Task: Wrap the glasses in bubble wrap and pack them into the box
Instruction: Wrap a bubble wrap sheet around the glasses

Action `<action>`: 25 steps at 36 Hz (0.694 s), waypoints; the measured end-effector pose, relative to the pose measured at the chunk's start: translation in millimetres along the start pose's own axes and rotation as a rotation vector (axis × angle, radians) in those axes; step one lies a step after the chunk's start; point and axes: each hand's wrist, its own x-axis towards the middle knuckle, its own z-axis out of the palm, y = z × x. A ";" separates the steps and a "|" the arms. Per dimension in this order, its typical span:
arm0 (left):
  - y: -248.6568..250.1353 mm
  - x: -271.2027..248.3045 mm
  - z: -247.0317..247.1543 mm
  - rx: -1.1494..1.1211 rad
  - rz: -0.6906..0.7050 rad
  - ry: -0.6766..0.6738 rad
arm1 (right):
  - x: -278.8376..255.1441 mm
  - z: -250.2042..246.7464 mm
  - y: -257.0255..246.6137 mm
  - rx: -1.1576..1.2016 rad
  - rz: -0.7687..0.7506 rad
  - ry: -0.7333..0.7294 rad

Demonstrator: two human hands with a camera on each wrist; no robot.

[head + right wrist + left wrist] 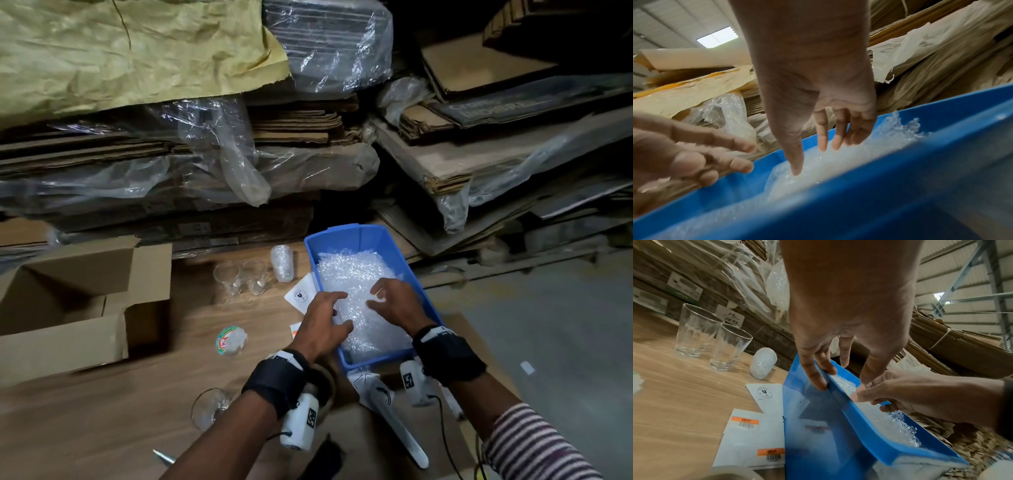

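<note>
Reaching into blue bin (pixel 363 236): left hand (pixel 322 320) and right hand (pixel 397 303), fingers spread, on bubble wrap (pixel 352 274); nothing pinched.

Each wrist wears a broad black strap (pixel 275 379) carrying a white camera unit (pixel 300 423) printed with a black square marker. A thin black cable (pixel 445 442) trails from the right unit, and the right forearm shows a sleeve (pixel 534 445) striped pink and white.

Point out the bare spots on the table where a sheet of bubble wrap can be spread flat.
Bare wood lies between the open cardboard box and the tipped glass at the near edge. It is crowded by the blue bin: two upright glasses, a wrapped glass, labels and a tape roll.
</note>
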 end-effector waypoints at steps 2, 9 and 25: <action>0.6 1.2 1.6 0.024 -0.013 -0.011 | -2.6 2.0 2.8 -0.103 0.029 0.007; -1.6 -1.4 12.8 0.173 -0.026 -0.048 | 2.3 9.0 12.7 -0.079 0.012 -0.066; 5.6 -5.6 21.9 0.408 0.013 -0.109 | 29.6 17.1 -14.7 0.130 -0.188 -0.119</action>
